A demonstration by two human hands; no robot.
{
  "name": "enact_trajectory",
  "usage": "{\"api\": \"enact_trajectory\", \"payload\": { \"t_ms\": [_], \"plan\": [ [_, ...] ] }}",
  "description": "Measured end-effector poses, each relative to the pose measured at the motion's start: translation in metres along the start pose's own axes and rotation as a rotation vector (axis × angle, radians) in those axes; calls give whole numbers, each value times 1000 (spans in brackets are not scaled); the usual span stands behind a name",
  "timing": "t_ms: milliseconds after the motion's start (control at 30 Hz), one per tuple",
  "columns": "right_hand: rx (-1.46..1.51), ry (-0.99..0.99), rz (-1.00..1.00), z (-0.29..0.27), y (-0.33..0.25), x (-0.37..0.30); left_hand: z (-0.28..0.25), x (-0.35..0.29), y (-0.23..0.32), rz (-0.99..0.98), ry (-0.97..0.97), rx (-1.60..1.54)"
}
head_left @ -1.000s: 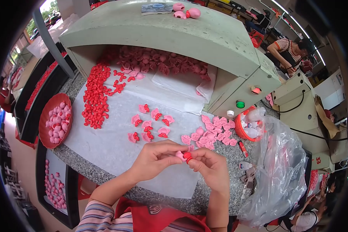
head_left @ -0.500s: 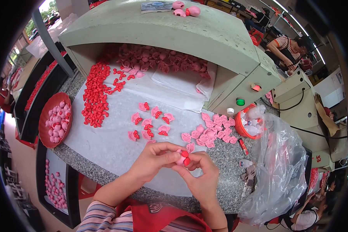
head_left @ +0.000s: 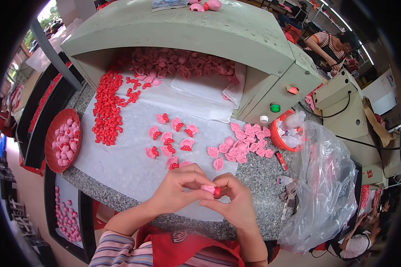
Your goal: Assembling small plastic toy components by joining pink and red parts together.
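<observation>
Above the near part of the white sheet [head_left: 133,171], my left hand [head_left: 176,189] pinches a small rounded pink piece [head_left: 207,188]. My right hand [head_left: 234,202] closes its fingertips on the red bow-shaped piece [head_left: 217,191] at its right end. Fingers partly cover both, so I cannot tell how firmly they are joined. Just beyond my hands lie several pink shell pieces with red bows [head_left: 166,137] beside or on them. A heap of loose pink shells [head_left: 241,147] is to the right, and a large pile of red bow pieces [head_left: 107,118] to the left.
A pale green hooded machine [head_left: 178,33] stands at the back, pink pieces heaped under it. At left are a red bowl [head_left: 50,149] of pink balls and a black tray [head_left: 85,222]. An orange basket [head_left: 277,139], a red tube [head_left: 281,161] and a clear plastic bag [head_left: 321,187] are at right.
The held piece has turned between my fingers, showing less of the red bow. My hands stay close together. The whole view has shifted slightly.
</observation>
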State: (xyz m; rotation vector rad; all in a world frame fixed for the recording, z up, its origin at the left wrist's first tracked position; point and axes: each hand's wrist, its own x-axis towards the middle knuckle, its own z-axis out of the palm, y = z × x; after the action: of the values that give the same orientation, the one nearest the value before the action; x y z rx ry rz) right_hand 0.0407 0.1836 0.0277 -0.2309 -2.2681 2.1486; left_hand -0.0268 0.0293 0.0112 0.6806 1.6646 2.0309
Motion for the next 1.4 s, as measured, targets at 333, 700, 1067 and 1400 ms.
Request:
{"api": "enact_trajectory", "payload": {
  "t_ms": [333,700,1067,1400],
  "plan": [
    [-428,104,-233,9,4,9,0,-2,1,-80,67,125],
    [-383,108,-126,14,9,19,-11,3,-25,-318,137,-343],
    [-452,62,-507,9,19,22,3,-14,-21,-58,258,-152],
    [-502,83,-326,13,11,9,8,-4,-1,-180,194,-297]
  ]
}}
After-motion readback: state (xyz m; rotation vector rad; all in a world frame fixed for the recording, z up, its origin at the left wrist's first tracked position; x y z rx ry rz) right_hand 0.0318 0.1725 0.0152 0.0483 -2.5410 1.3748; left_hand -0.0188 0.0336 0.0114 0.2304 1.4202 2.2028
